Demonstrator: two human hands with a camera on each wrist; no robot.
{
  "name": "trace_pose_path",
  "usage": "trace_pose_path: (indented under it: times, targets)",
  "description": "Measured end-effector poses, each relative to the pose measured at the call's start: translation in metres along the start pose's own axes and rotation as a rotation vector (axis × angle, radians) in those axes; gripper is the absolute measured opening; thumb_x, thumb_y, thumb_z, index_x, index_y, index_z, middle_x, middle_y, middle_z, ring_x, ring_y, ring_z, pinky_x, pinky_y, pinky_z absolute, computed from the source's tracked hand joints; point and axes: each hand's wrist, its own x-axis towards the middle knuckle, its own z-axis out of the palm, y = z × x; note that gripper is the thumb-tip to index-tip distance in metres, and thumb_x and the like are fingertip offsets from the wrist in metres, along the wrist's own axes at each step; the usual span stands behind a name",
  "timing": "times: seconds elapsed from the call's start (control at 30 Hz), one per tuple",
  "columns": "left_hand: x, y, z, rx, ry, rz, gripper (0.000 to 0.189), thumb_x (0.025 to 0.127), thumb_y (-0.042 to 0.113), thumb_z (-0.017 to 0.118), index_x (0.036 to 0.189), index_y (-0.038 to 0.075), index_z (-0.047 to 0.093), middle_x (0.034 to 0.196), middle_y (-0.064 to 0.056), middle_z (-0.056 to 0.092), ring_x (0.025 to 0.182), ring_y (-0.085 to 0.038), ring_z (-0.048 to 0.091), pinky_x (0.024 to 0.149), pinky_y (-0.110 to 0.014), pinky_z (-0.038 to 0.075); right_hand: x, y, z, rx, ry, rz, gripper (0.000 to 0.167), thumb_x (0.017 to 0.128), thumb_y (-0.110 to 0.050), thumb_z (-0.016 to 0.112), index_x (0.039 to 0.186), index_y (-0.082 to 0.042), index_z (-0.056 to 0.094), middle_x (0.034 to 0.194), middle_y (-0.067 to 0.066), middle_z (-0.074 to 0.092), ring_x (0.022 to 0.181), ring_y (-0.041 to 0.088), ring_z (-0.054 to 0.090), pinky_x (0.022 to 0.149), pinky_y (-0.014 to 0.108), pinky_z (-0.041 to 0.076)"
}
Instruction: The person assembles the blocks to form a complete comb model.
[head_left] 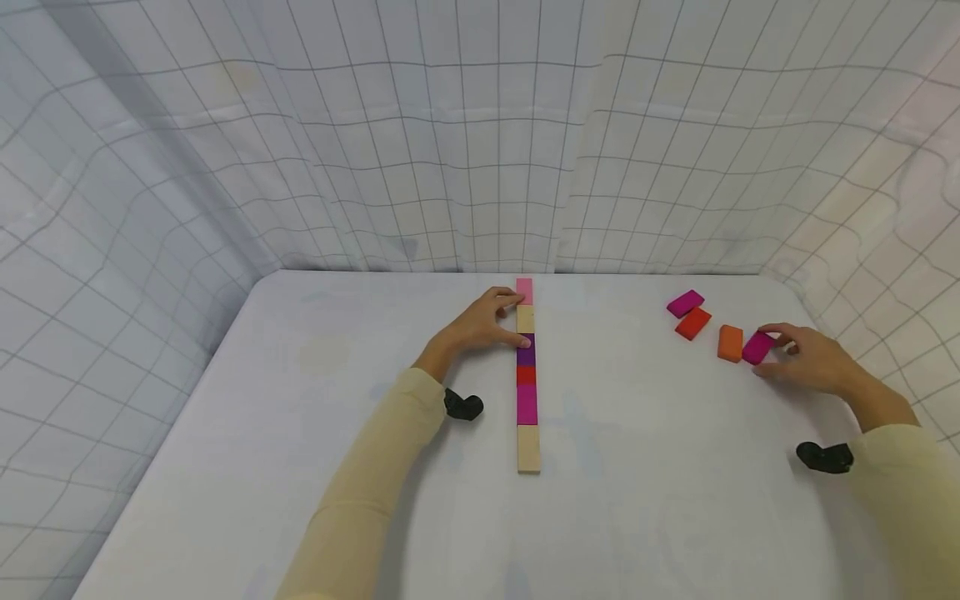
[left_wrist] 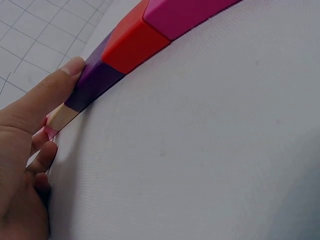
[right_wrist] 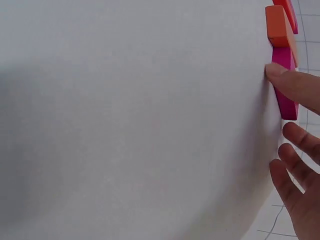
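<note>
A straight row of blocks runs away from me at mid-table: pink, beige, purple, red, magenta and a nearest beige block. My left hand reaches in from the left, its thumb on the purple block and its forefinger at the pink one, fingers spread loosely. At the table's right, my right hand pinches another magenta block between thumb and forefinger. That block stands right beside an orange block; in the right wrist view the thumb covers part of it.
Left of the orange block, toward the back, lie a loose red block and a magenta block close together. A white cloth covers the table. Checked white curtains enclose the back and both sides.
</note>
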Motion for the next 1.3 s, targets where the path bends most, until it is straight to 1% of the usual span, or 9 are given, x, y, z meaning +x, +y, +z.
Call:
trace_pose_path:
  times: [0.13,0.23,0.33,0.43,0.57,0.67,0.87,1.03,1.3]
  targets:
    - [0.000,0.000,0.000,0.004,-0.001,0.001,0.092,0.082,0.036,0.090,0.159,0.014,0.044,0.157,-0.007,0.037,0.123,-0.023,0.048,0.101,-0.038,0.044,0.000,0.001,-0.003,0.006,-0.034,-0.015,0.078,0.093,-0.020,0.075,0.153,0.007,0.033,0.143,0.041,0.033,0.122,0.061,0.040,0.091,0.076,0.042]
    - [0.001,0.000,0.000,0.004,-0.001,0.002,0.093,0.082,0.036,0.090,0.159,0.014,0.044,0.156,-0.008,0.038,0.122,-0.023,0.048,0.101,-0.038,0.044,0.001,0.002,-0.003,0.024,-0.055,-0.019,0.069,0.095,-0.011,0.071,0.152,0.007,0.037,0.144,0.040,0.034,0.123,0.061,0.040,0.092,0.075,0.041]
    - [0.001,-0.001,0.000,0.005,-0.004,0.005,0.093,0.081,0.037,0.090,0.159,0.014,0.044,0.156,-0.008,0.039,0.122,-0.022,0.048,0.101,-0.037,0.044,0.002,0.003,-0.005,0.030,-0.053,-0.008,0.052,0.095,-0.006,0.068,0.142,0.008,0.049,0.132,0.037,0.049,0.117,0.057,0.047,0.089,0.067,0.048]
    - [0.001,-0.002,-0.001,0.004,-0.007,0.009,0.093,0.082,0.036,0.090,0.159,0.014,0.044,0.156,-0.008,0.038,0.122,-0.022,0.049,0.101,-0.036,0.044,0.001,0.004,-0.008,0.019,-0.039,-0.002,0.040,0.094,-0.006,0.070,0.130,0.008,0.057,0.119,0.033,0.058,0.109,0.054,0.053,0.084,0.059,0.053]
    - [0.001,-0.001,-0.001,-0.002,-0.007,0.010,0.092,0.082,0.035,0.090,0.159,0.014,0.044,0.156,-0.008,0.038,0.122,-0.023,0.049,0.101,-0.037,0.044,-0.002,0.003,-0.015,0.014,-0.049,0.011,0.038,0.093,-0.013,0.077,0.122,0.006,0.061,0.117,0.032,0.060,0.108,0.054,0.055,0.082,0.057,0.054]
    - [0.001,0.000,-0.001,-0.001,-0.008,0.007,0.092,0.082,0.035,0.090,0.159,0.014,0.044,0.157,-0.008,0.038,0.123,-0.023,0.049,0.102,-0.037,0.044,-0.004,-0.001,-0.021,0.027,-0.056,0.019,0.040,0.092,-0.017,0.080,0.121,0.003,0.062,0.118,0.031,0.059,0.108,0.053,0.055,0.079,0.050,0.056]
    - [0.002,0.000,-0.001,0.006,-0.014,0.001,0.094,0.082,0.036,0.090,0.160,0.014,0.042,0.158,-0.008,0.036,0.125,-0.023,0.049,0.105,-0.038,0.042,-0.004,-0.011,-0.035,0.043,-0.041,-0.012,0.039,0.091,-0.017,0.082,0.119,0.002,0.063,0.113,0.022,0.063,0.105,0.046,0.058,0.073,0.035,0.053]
    - [0.001,-0.001,-0.001,0.003,-0.002,-0.002,0.094,0.081,0.035,0.091,0.159,0.015,0.043,0.157,-0.007,0.037,0.124,-0.023,0.049,0.105,-0.039,0.042,0.003,-0.024,-0.040,0.039,-0.029,-0.042,0.037,0.091,-0.014,0.081,0.118,0.003,0.063,0.115,0.023,0.063,0.108,0.046,0.058,0.074,0.033,0.055]
    - [0.001,-0.001,0.000,0.026,-0.004,0.004,0.095,0.081,0.037,0.091,0.160,0.015,0.043,0.158,-0.008,0.037,0.124,-0.023,0.049,0.104,-0.038,0.043,0.020,-0.056,-0.047,0.030,-0.022,-0.087,0.034,0.092,-0.011,0.079,0.119,0.001,0.063,0.116,0.022,0.063,0.107,0.045,0.060,0.076,0.038,0.056]
